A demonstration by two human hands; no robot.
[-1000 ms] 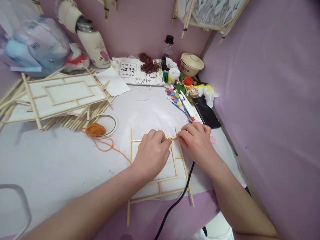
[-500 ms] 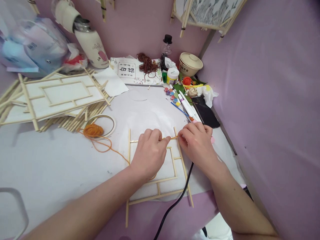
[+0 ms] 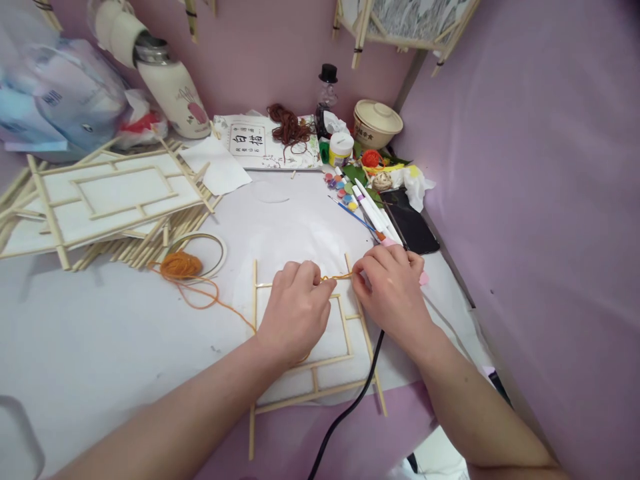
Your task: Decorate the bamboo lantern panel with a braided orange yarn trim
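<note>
The stick frame lies flat on the white-covered table, directly in front of the person, with white sheet backing in its panels. The left hand rests above its upper left area, fingers curled and thumb against forefinger, closed on an orange yarn strand near the upper crossbar. The right hand is positioned at the top of the right upright; its thumb and forefinger are pinched together on the same strand, which spans the short gap between the hands.

A second length of yarn runs left from the frame to the orange yarn ball, which sits at a tape ring. A black cable crosses the frame's lower right corner. Beyond the right hand, note the paintbrush, white markers and smartphone. I see further assembled frames stacked at far left.
</note>
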